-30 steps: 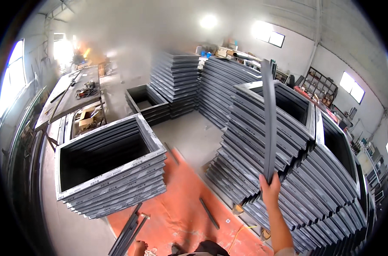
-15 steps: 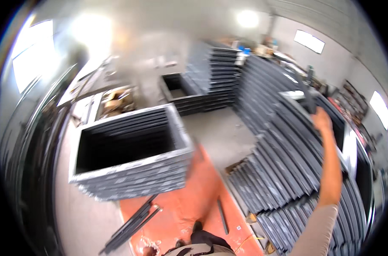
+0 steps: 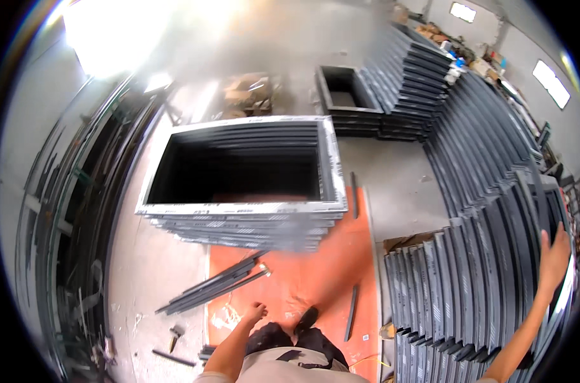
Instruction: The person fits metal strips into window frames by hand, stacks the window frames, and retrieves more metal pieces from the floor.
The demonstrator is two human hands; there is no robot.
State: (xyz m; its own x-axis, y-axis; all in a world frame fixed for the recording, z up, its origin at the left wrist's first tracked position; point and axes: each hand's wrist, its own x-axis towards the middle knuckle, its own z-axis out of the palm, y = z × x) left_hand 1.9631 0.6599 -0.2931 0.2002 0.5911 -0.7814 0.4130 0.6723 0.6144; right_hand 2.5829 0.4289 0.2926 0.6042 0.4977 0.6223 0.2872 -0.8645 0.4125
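Observation:
My right hand (image 3: 553, 258) is at the far right, beside the stack of dark grey rectangular frames (image 3: 494, 268). Its thumb and fingers are around a long dark grey profile bar (image 3: 537, 198), which slants up and away from the hand along the top of the stack. Part of the grip is hard to make out against the dark frames. My left hand (image 3: 256, 312) hangs low above the orange sheet (image 3: 328, 268), its fingers loosely curled with nothing visible in them.
A stack of frames with a whitish top (image 3: 239, 209) stands ahead on the sheet. Loose dark bars (image 3: 213, 285) lie in front of it, with a hammer (image 3: 175, 336) to their left. More frames (image 3: 347, 112) are piled at the back; long profiles (image 3: 89, 210) line the left wall.
The view has swung left, so the stacks sit farther right. My right hand appears lower and nearer, still with the dark bar. My left hand has come up into fuller view.

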